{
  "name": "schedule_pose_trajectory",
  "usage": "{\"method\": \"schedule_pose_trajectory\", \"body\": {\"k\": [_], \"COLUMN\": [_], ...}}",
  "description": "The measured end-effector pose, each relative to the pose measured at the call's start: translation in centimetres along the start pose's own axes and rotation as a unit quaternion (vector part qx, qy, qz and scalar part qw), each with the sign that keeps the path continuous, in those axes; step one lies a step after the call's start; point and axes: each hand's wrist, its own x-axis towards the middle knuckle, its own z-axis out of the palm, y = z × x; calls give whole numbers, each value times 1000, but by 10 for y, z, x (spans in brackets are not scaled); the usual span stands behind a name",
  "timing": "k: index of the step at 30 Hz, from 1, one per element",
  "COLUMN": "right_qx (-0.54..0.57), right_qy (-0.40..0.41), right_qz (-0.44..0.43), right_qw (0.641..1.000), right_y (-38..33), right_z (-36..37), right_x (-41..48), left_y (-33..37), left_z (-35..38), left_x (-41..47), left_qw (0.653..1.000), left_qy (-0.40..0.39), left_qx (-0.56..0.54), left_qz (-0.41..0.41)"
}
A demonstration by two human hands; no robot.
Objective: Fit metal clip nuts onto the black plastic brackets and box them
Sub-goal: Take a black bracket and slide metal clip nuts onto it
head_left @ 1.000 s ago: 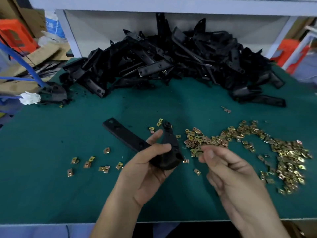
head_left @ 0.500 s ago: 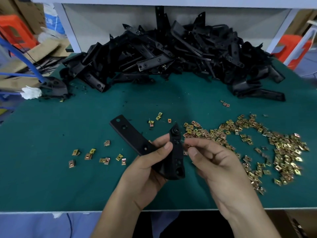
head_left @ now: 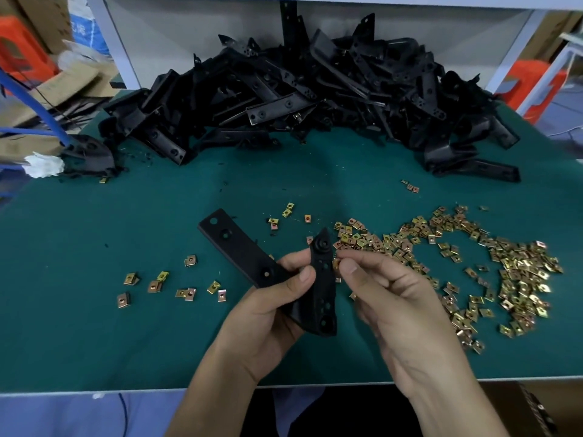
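Note:
My left hand (head_left: 271, 313) grips a black plastic bracket (head_left: 239, 250) above the green table, its long arm pointing up-left and its pointed flange standing upright. My right hand (head_left: 388, 298) pinches a small brass clip nut (head_left: 336, 264) between thumb and forefinger against the flange's right edge. The nut is mostly hidden by my fingertips. A wide scatter of loose clip nuts (head_left: 511, 272) lies on the mat to the right. A smaller group of clip nuts (head_left: 157, 285) lies at the left.
A big heap of black brackets (head_left: 299, 93) fills the back of the green mat (head_left: 79, 326) under a white shelf. A black tool with blue hoses (head_left: 85, 149) sits at the far left. A cardboard box (head_left: 536, 408) shows below the table's front right edge.
My right hand moved left from the nut scatter to the bracket with a clip nut pinched. My left hand turned the bracket so its flange stands upright.

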Motion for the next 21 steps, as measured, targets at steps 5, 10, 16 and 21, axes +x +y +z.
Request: {"method": "schedule_pose_trajectory", "body": {"k": [5, 10, 16, 21], "right_qx": [3, 12, -17, -37], "right_qy": [17, -10, -20, -53], "right_qz": [15, 16, 30, 25], "right_qw": [1000, 1000, 999, 998], "right_y": [4, 5, 4, 3], "right_z": [0, 3, -5, -11], "right_x": [2, 3, 11, 15], "left_y": [-5, -11, -11, -10], "left_z": [-5, -13, -15, -18], "left_x": [3, 7, 9, 11], "left_qw": [1000, 1000, 1000, 998], "left_qy": [-23, -4, -9, -19], "left_qx": [5, -9, -10, -9], "left_qz": [-1, -6, -17, -54]}}
